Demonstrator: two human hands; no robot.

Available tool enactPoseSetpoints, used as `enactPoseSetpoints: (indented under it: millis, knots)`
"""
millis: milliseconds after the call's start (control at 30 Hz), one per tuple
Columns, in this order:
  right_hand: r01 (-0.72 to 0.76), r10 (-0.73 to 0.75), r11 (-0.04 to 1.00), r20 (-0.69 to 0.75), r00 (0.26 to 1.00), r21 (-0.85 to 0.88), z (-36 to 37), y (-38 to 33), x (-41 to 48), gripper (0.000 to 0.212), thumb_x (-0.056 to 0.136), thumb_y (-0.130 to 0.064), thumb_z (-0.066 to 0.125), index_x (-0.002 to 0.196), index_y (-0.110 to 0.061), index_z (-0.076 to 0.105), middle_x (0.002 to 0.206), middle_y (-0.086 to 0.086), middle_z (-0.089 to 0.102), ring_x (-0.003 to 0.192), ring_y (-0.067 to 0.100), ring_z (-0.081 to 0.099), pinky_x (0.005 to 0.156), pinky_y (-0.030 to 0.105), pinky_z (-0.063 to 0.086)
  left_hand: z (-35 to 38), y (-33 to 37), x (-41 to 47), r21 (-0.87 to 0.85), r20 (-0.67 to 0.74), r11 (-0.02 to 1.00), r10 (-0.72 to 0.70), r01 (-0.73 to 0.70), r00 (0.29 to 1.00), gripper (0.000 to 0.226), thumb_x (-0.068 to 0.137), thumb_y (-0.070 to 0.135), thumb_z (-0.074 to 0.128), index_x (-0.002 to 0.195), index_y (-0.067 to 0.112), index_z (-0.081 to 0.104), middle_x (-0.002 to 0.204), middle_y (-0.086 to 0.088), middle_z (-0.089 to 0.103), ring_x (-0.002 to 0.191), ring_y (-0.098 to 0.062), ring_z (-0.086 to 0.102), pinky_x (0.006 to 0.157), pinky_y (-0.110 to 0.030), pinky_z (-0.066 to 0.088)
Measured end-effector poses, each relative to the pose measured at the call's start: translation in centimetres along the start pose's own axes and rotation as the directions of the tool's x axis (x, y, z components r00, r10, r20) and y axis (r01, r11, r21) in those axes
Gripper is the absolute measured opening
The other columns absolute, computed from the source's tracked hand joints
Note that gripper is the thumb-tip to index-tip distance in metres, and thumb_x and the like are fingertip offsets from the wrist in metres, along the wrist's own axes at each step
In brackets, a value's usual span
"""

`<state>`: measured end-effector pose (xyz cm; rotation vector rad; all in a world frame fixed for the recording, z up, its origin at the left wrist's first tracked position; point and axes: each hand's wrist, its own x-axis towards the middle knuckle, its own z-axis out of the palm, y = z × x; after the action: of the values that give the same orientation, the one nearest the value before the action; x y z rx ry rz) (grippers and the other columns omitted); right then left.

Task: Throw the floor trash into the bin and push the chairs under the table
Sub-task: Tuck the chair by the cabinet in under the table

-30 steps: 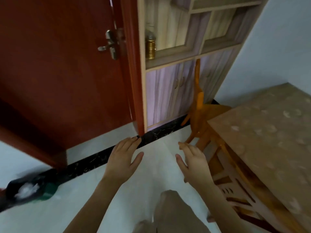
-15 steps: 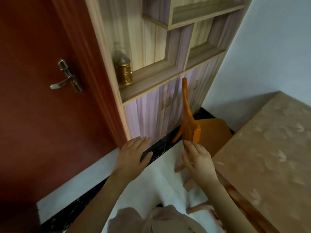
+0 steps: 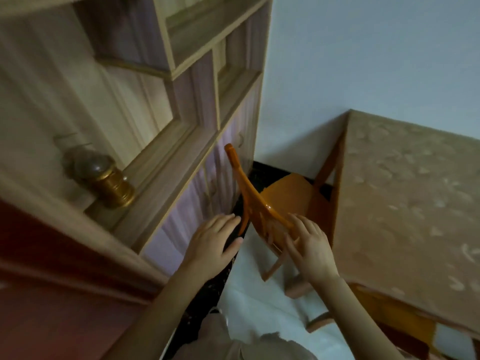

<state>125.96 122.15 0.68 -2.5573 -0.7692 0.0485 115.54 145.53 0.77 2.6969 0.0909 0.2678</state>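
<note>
An orange wooden chair stands between the cabinet and the table, its seat partly under the table's edge. Its curved backrest faces me. My right hand rests on the near end of the backrest, fingers spread over the rail. My left hand hovers just left of the backrest, fingers apart and holding nothing. No bin or floor trash is in view.
A tall wooden cabinet with open shelves stands close on the left, a brass lantern on one shelf. A red door is at lower left. A pale wall rises behind. White floor runs between cabinet and table.
My view has swung right and moved closer to the chair. Both hands reached forward; the right hand now lies on the backrest. The bin has left the view.
</note>
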Motion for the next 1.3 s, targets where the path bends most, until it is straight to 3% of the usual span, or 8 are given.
enactPoseSetpoints:
  millis: [100,300,500,600,700,867,1033,1300]
  knots:
    - [-0.104,0.104,0.994,-0.029,0.994,0.027,1.5,-0.4,1.8,0.059,0.096,-0.058,0.032,0.147,-0.028,0.035,0.147,-0.001,0.044,0.136,0.021,0.038,0.110,0.038,0.031,-0.5,-2.3,4.2,-0.019,0.059,0.998,0.061,-0.060,0.996,0.059,0.094,0.053,0.036,0.144,0.019,0.042,0.145,0.003,0.045,0.136,-0.014,0.037,0.111,-0.035,0.033]
    - [-0.237,0.235,0.971,0.036,0.971,0.041,4.0,0.8,5.6,0.059,0.095,-0.058,0.035,0.148,-0.032,0.031,0.150,-0.002,0.040,0.137,0.021,0.035,0.111,0.042,0.031,1.6,-3.4,10.9,-0.075,0.111,0.989,0.138,-0.130,0.984,0.064,0.093,0.051,0.047,0.146,0.017,0.035,0.149,-0.001,0.040,0.139,-0.017,0.033,0.113,-0.036,0.029]
    - [-0.222,0.220,0.975,0.148,0.964,-0.001,6.1,3.9,8.0,0.062,0.092,-0.068,0.028,0.144,-0.034,0.036,0.145,-0.004,0.047,0.134,0.020,0.040,0.110,0.043,0.034,6.1,-4.4,15.4,0.016,0.194,0.980,0.189,-0.196,0.963,0.067,0.091,0.061,0.042,0.143,0.019,0.038,0.150,-0.001,0.039,0.140,-0.021,0.029,0.115,-0.040,0.020]
    - [-0.185,0.173,0.982,0.231,0.958,0.034,7.2,5.1,8.3,0.063,0.090,-0.072,0.025,0.137,-0.035,0.044,0.131,-0.007,0.057,0.121,0.017,0.049,0.098,0.036,0.042,8.1,-5.4,16.4,0.004,0.243,0.982,0.184,-0.190,0.952,0.069,0.089,0.066,0.038,0.138,0.019,0.046,0.147,-0.001,0.043,0.141,-0.021,0.027,0.117,-0.039,0.014]
    - [-0.187,0.147,0.974,0.268,0.952,0.130,8.2,5.9,8.4,0.058,0.089,-0.072,0.029,0.128,-0.036,0.053,0.106,-0.018,0.057,0.094,0.001,0.052,0.084,0.025,0.046,9.4,-6.0,16.9,-0.055,0.218,0.970,0.243,-0.237,0.945,0.066,0.087,0.068,0.040,0.123,0.017,0.059,0.134,0.001,0.056,0.138,-0.019,0.032,0.117,-0.036,0.010]
    - [-0.270,0.213,0.897,0.192,0.958,0.350,9.4,6.5,8.4,0.038,0.089,-0.062,0.053,0.116,-0.037,0.065,0.089,-0.021,0.064,0.069,0.003,0.064,0.062,0.025,0.056,11.0,-6.5,17.1,-0.139,0.080,0.965,0.234,-0.221,0.969,0.049,0.082,0.065,0.056,0.097,0.019,0.062,0.108,0.005,0.063,0.126,-0.018,0.043,0.114,-0.028,0.010]
    - [-0.240,0.217,0.882,0.104,0.971,0.405,9.6,6.7,8.4,0.038,0.087,-0.061,0.056,0.114,-0.038,0.069,0.095,-0.020,0.069,0.077,0.004,0.065,0.064,0.029,0.057,12.4,-6.8,17.3,-0.212,0.031,0.958,0.204,-0.193,0.979,0.045,0.079,0.064,0.061,0.092,0.021,0.062,0.105,0.006,0.062,0.125,-0.017,0.044,0.114,-0.034,0.015]
    - [-0.262,0.265,0.868,0.054,0.963,0.422,9.9,6.6,10.6,0.042,0.086,-0.063,0.054,0.110,-0.034,0.072,0.091,-0.020,0.070,0.074,-0.001,0.064,0.063,0.025,0.056,12.7,-8.1,20.1,-0.205,0.058,0.955,0.232,-0.216,0.971,0.047,0.080,0.066,0.060,0.096,0.022,0.061,0.105,0.006,0.062,0.128,-0.018,0.043,0.115,-0.045,0.019]
